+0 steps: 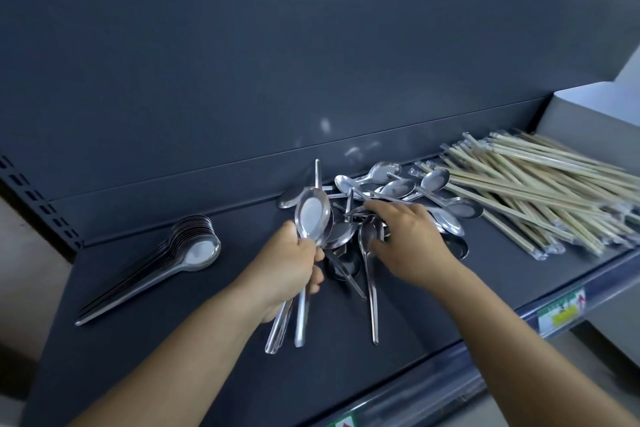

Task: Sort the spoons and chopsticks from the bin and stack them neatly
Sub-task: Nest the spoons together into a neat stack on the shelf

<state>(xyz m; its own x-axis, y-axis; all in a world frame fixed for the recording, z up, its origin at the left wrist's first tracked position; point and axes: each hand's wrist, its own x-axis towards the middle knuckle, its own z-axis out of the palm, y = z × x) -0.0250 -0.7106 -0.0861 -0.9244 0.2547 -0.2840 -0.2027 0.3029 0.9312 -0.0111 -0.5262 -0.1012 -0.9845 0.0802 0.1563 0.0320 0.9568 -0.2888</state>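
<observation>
While the dark shelf [138,340] carries everything, the chopsticks [540,198] sprawl in their wrappers at 3 o'clock, the loose spoons [398,189] lie tangled at the centre, and the finished spoon stack [187,246] sits nested at 9 o'clock. The left hand [291,270] is curled round a small bunch of spoons [311,215], bowls up and handles hanging below the palm. The right hand [408,239] reaches into the tangle at 1 o'clock, fingers bent on a spoon there, though I cannot tell how firmly. Best to lift one spoon free, turn its bowl to match, and nest it into the held bunch before laying all on the stack.
</observation>
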